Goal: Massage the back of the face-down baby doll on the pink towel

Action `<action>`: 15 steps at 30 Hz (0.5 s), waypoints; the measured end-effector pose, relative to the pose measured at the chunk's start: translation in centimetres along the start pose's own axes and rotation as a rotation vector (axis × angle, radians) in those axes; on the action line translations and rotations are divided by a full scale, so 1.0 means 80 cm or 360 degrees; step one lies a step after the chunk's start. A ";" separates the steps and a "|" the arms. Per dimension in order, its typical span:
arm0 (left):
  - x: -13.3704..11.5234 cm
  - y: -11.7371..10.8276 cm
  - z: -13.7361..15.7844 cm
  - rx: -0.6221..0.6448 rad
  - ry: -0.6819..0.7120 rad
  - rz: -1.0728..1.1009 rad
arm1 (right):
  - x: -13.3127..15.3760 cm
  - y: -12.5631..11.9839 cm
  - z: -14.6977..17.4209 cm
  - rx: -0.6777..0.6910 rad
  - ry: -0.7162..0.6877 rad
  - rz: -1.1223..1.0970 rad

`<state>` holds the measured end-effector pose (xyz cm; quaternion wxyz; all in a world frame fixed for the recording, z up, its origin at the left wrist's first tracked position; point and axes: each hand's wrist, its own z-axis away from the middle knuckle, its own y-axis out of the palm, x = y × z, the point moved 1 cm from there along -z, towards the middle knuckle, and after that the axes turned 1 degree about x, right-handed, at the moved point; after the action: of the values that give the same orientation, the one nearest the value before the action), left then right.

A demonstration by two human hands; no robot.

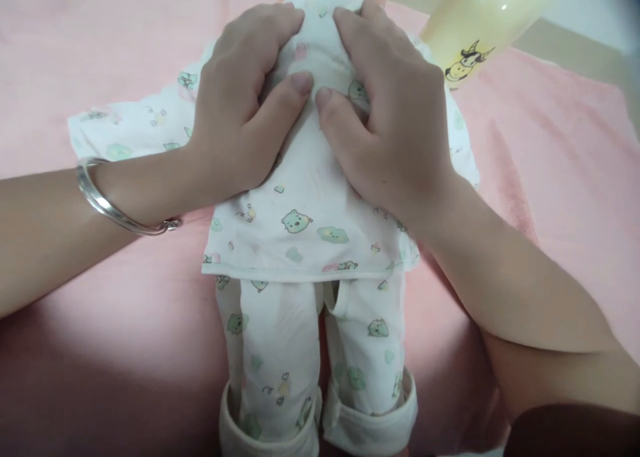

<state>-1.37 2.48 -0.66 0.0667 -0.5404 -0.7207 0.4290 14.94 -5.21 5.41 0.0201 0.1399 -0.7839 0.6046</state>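
Left hand [245, 97] and right hand [397, 114] lie loosely spread, gripping nothing, atop small figure in white animal-print cloth clothes [305, 244] on pink fabric sheet [125, 357]; clothes look soft, thin, figure probably heavier, so support under both shoulders, not by hem.

We take this for a child-care spot, in a home or a baby-care practice room; which of the two, we cannot tell. A pink cloth [560, 157] makes a soft dressing surface, running out of view on the left, its far right edge ending before a pale surface [585, 50]. On it we see an infant-sized long-sleeved top [300, 244] and matching trousers [280, 337] with turned-up cuffs, white and printed with small green cartoon animals. Near the cloth's far right edge, a glossy yellow object [490, 17] bearing a cartoon cow adds to the nursery look.
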 end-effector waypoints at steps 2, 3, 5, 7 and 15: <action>0.000 0.000 -0.001 -0.0018 0.0051 -0.0027 | 0.001 -0.001 0.000 0.0012 0.0007 0.0001; 0.001 0.000 -0.001 -0.0029 0.0063 -0.0057 | 0.001 -0.001 0.000 0.0010 0.0006 -0.0006; 0.001 0.001 -0.001 -0.0032 0.0049 -0.0115 | 0.001 -0.001 0.001 -0.0012 -0.0006 -0.0030; -0.001 0.002 -0.001 -0.0054 0.0032 -0.0134 | 0.000 0.000 0.002 -0.0052 -0.0032 -0.0065; -0.021 0.000 -0.004 -0.0071 -0.0160 -0.0187 | -0.007 0.007 -0.003 -0.0158 -0.0143 -0.0044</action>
<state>-0.54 1.26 0.11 0.0435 -0.4764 -0.7631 0.4346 15.27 -4.71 4.86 0.0002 0.1766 -0.8110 0.5578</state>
